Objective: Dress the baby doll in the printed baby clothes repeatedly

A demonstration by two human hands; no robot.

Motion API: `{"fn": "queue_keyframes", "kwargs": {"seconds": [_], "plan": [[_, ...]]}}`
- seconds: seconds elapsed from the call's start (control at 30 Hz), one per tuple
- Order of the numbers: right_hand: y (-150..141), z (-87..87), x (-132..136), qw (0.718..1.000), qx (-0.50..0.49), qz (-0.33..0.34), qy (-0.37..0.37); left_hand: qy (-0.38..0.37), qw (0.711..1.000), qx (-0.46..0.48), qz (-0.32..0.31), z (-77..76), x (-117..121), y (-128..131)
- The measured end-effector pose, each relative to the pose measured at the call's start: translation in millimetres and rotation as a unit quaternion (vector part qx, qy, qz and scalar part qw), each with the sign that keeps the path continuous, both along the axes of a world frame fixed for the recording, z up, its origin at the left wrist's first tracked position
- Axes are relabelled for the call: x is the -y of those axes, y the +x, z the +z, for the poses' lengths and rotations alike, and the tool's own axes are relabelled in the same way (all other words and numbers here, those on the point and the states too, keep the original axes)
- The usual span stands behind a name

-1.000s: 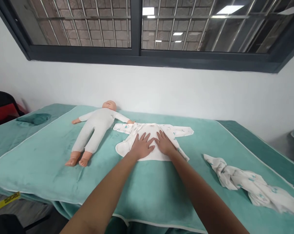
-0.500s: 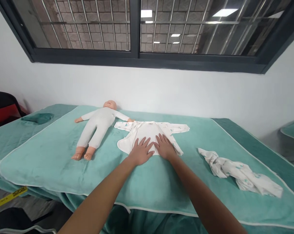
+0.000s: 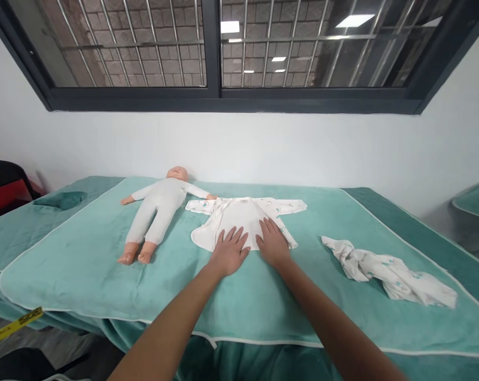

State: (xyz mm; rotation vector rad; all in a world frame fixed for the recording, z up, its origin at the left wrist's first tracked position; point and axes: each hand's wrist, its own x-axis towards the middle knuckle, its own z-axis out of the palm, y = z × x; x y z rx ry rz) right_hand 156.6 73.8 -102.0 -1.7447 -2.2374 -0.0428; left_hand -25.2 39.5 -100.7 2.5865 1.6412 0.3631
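Observation:
A white baby shirt (image 3: 241, 214) with small printed sleeves lies spread out, its collar toward the wall. Both hands rest flat on its lower part, palms down. My left hand (image 3: 229, 253) has its fingers spread over the left of the hem. On the right of the hem lies my right hand (image 3: 273, 243), fingers stretched out and apart from the left one. Left of the shirt, a baby doll (image 3: 160, 203) in a white body suit lies on its back, one hand close to the shirt's left sleeve.
A crumpled white printed cloth garment (image 3: 390, 272) lies on the right of the green bed cover (image 3: 84, 275). Behind the bed is a white wall with a dark-framed barred window (image 3: 219, 103). A black and red object (image 3: 5, 188) stands at the far left.
My hands have moved slightly apart, the right one shifting a little to the right. The camera view has tilted slightly; the shirt and doll lie as before.

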Motion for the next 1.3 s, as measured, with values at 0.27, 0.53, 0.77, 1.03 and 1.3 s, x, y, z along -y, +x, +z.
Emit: {"fn": "queue_keyframes", "kwargs": {"seconds": [0.27,0.53,0.77,1.03,1.3], "plan": [[36,15.7,-25,0.994,0.081,0.012,0.072,-0.007,1.0,0.008,0.007,3.5,-1,1],[49,22.2,-54,0.996,0.038,-0.078,0.004,0.01,1.0,0.003,0.014,1.9,-3,1],[63,39.7,-98,0.989,-0.062,-0.128,-0.028,0.01,1.0,0.009,0.026,1.3,-4,3],[74,42.1,-105,0.985,-0.09,-0.145,-0.017,0.007,0.999,0.023,0.031,-1.0,-5,3],[43,36.7,-87,0.998,0.062,-0.005,-0.003,0.009,0.999,0.035,0.032,-0.2,-4,4]]}}
